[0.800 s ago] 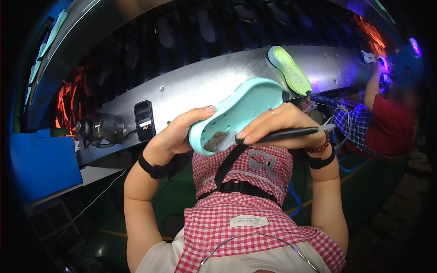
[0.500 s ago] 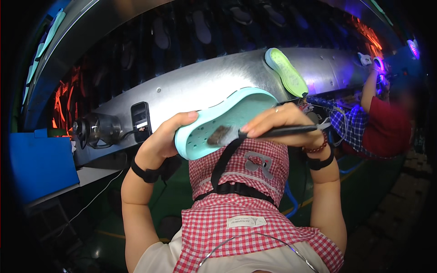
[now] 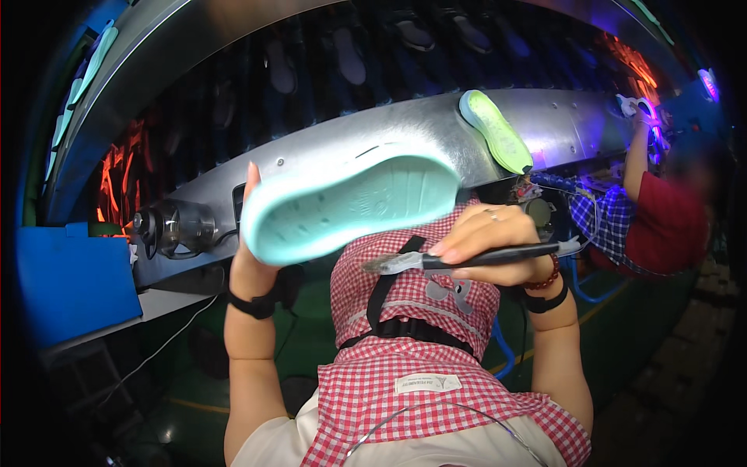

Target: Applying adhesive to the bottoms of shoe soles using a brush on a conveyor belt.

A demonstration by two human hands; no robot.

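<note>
A pale turquoise shoe sole (image 3: 350, 204), hollow with a raised rim and small holes in its bed, is raised in front of me over the bench edge. My left hand (image 3: 253, 271) grips its left end from outside and beneath; most of those fingers are hidden behind it. In my right hand (image 3: 498, 233) is a brush (image 3: 402, 262) with a black handle, held between thumb and fingers. Its greyish bristle end points left, below the sole and apart from it.
A lime-green sole (image 3: 500, 138) lies on the metal ledge (image 3: 311, 161), behind which dark racks hold several soles. To the left stand a clear jug (image 3: 185, 227) and a blue box (image 3: 78, 280). At far right, a co-worker's red sleeve (image 3: 669, 214) shows.
The brush has come out of the sole and now sits below it. The sole has moved left and been tilted, with my left hand shifting left along with it.
</note>
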